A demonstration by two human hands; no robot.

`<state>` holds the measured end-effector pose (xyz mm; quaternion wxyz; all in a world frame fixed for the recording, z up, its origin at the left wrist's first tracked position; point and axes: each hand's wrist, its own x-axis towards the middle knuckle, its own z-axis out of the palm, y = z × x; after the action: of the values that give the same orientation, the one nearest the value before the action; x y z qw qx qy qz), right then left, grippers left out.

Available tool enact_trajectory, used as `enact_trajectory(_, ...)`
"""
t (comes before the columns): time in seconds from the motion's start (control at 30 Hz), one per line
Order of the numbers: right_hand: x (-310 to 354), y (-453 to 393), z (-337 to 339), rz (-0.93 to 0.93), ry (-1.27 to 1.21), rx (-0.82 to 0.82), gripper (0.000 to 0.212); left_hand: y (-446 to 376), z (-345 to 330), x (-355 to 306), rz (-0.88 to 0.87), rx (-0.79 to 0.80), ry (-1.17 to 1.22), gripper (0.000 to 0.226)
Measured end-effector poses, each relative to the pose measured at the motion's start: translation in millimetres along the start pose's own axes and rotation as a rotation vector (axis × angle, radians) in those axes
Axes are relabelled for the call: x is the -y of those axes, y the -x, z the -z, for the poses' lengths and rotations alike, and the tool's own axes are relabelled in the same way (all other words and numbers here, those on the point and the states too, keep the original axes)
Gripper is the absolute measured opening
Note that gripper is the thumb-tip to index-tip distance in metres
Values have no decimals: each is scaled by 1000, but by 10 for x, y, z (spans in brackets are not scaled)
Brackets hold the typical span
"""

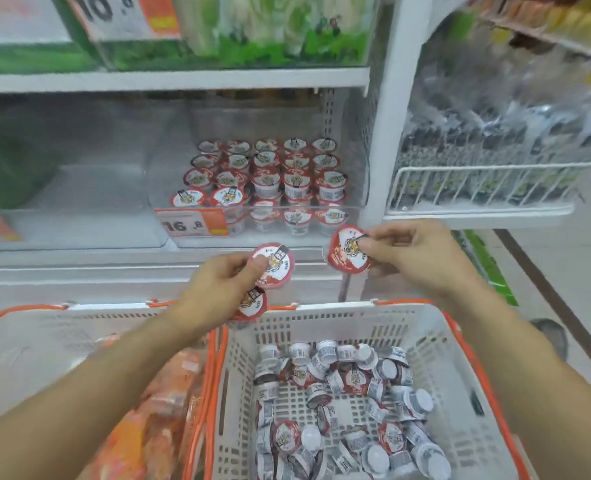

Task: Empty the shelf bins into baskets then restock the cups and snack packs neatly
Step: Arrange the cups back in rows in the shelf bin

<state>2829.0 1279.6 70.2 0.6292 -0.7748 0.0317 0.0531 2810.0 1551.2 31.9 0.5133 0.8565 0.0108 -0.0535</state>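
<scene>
My left hand (214,289) grips two small red-lidded cups, one (276,268) above the other (252,308), over the gap between the baskets. In my right hand (415,258) a third cup (346,252) is pinched with its lid tilted toward me. Both hands hover just in front of the clear shelf bin (356,209), which holds several rows of the same cups (266,178), some stacked two high. Below, the white basket with orange rim (436,341) contains several loose cups (342,410) lying on their sides.
A second orange-rimmed basket (27,327) at the left holds orange snack packs (155,427). An empty clear bin (79,209) sits left of the cup bin. A white wire rack (477,188) of dark packets hangs at the right. Green packs fill the upper shelf (169,81).
</scene>
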Motion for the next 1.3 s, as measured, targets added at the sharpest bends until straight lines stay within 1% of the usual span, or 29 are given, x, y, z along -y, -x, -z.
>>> enact_trajectory(0.07, 323, -139, -94, 101, 25, -22, 13, -122, 208, -249, -70, -98, -43, 52)
enact_trajectory(0.1, 445, -253, -143, 134, 63, -37, 15, -186, 294, -374, -96, -135, -46, 56)
enact_trajectory(0.17, 640, -507, -256, 167, 192, -70, 13, -341, 446, -566, -119, -211, -62, 48)
enact_trajectory(0.23, 753, -770, -403, 166, 322, -79, 6, -493, 574, -698, -138, -266, -132, 45)
enact_trajectory(0.33, 796, -1147, -672, 80, 378, -63, 4, -741, 731, -690, -74, -295, -170, 47)
enact_trajectory(0.47, 709, -1572, -982, -137, 406, 36, 10, -1056, 866, -553, 6, -265, -211, 51)
enact_trajectory(0.57, 569, -1715, -1150, -185, 617, 99, 21, -1232, 916, -527, 31, -245, -189, 52)
enact_trajectory(0.63, 515, -1718, -1189, -195, 697, 93, 23, -1307, 923, -496, 33, -230, -190, 50)
enact_trajectory(0.73, 474, -1728, -1190, -221, 616, 91, 34, -1393, 923, -396, 44, -227, -146, 51)
enact_trajectory(0.77, 474, -1721, -1194, -233, 570, 107, 34, -1414, 925, -367, 53, -232, -134, 51)
enact_trajectory(0.87, 465, -1708, -1201, -257, 523, 144, 24, -1461, 946, -295, 76, -213, -81, 49)
enact_trajectory(0.93, 468, -1701, -1202, -264, 515, 152, 25, -1498, 957, -252, 93, -194, 4, 47)
enact_trajectory(0.97, 474, -1706, -1203, -265, 509, 159, 29, -1510, 955, -244, 99, -182, 31, 45)
enact_trajectory(1.03, 491, -1707, -1194, -287, 488, 171, 32, -1517, 940, -253, 96, -161, 46, 34)
enact_trajectory(1.1, 536, -1678, -1166, -305, 514, 200, 37, -1497, 913, -312, 97, -145, 57, 29)
enact_trajectory(1.17, 642, -1663, -1077, -253, 632, 206, 44, -1482, 877, -382, 90, -136, 60, 32)
enact_trajectory(1.2, 714, -1656, -1016, -196, 644, 173, 42, -1488, 855, -408, 83, -134, 58, 34)
enact_trajectory(1.23, 792, -1651, -941, -140, 579, 135, 37, -1498, 828, -445, 71, -131, 64, 36)
enact_trajectory(1.27, 876, -1625, -866, -98, 450, 124, 34, -1513, 794, -490, 63, -123, 75, 36)
enact_trajectory(1.3, 973, -1573, -793, -64, 322, 159, 36, -1538, 757, -534, 47, -102, 94, 35)
